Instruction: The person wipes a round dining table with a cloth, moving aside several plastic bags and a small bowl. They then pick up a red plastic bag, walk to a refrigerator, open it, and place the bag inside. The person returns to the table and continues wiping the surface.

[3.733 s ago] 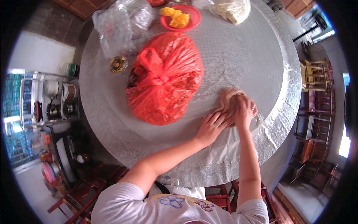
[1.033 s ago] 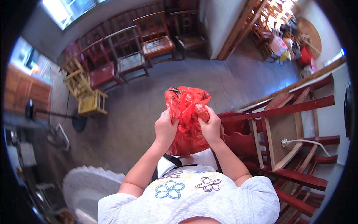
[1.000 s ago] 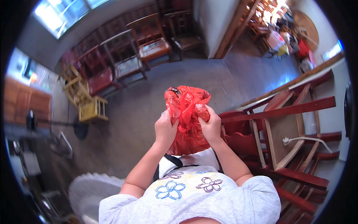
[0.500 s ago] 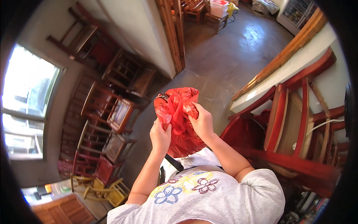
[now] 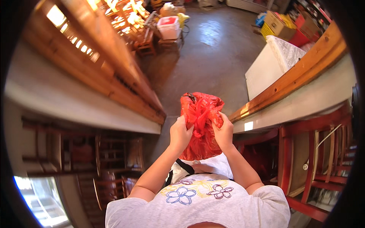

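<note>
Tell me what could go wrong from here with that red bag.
The bag looks like thin plastic, gripped at its sides by the left hand and right hand, so it might tear or slip. With both hands full, an elbow could knock the red chairs on the right. The shiny patch ahead may be slick, or only glare.

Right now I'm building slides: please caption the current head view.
Left hand and right hand hold a red plastic bag before a wooden door frame, dark red chairs at the right.
</note>
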{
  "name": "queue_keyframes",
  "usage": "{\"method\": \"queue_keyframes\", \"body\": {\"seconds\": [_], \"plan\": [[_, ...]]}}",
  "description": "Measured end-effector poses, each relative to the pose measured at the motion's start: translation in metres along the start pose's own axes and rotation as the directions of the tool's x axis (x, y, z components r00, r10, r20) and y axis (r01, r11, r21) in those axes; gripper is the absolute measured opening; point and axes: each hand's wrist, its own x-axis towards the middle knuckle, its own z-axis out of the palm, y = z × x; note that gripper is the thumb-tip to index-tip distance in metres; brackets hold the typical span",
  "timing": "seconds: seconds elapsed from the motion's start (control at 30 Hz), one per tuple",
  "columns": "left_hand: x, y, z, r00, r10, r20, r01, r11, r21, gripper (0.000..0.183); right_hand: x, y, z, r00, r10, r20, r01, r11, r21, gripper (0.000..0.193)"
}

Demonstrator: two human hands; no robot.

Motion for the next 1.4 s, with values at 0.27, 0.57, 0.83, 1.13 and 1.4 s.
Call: {"method": "queue_keyframes", "body": {"seconds": [0.27, 0.57, 0.83, 1.13, 1.4], "plan": [[0.269, -0.006, 0.126, 0.974, 0.041, 0.221, -0.036, 0.999, -0.027, 0.027, 0.242, 0.104, 0.014, 0.983, 0.085, -0.165, -0.095, 0.994, -0.057, 0.039], [0.550, 0.000, 0.249, 0.955, 0.069, 0.288, -0.044, 0.995, -0.093, 0.024, 0.523, 0.176, 0.025, 0.965, 0.126, -0.229, -0.133, 0.991, -0.011, 0.036], [0.815, 0.033, 0.391, 0.870, 0.272, 0.411, -0.253, 0.962, -0.102, 0.021, 0.766, 0.264, 0.011, 0.878, 0.281, -0.388, -0.309, 0.951, -0.009, 0.035], [1.091, 0.084, 0.566, 0.786, 0.332, 0.522, -0.303, 0.942, -0.143, 0.022, 1.050, 0.364, -0.030, 0.804, 0.340, -0.489, -0.380, 0.925, 0.018, 0.033], [1.317, 0.125, 0.690, 0.830, 0.242, 0.503, -0.230, 0.969, -0.087, 0.023, 1.323, 0.463, -0.058, 0.863, 0.245, -0.442, -0.291, 0.956, -0.039, 0.033]]}}
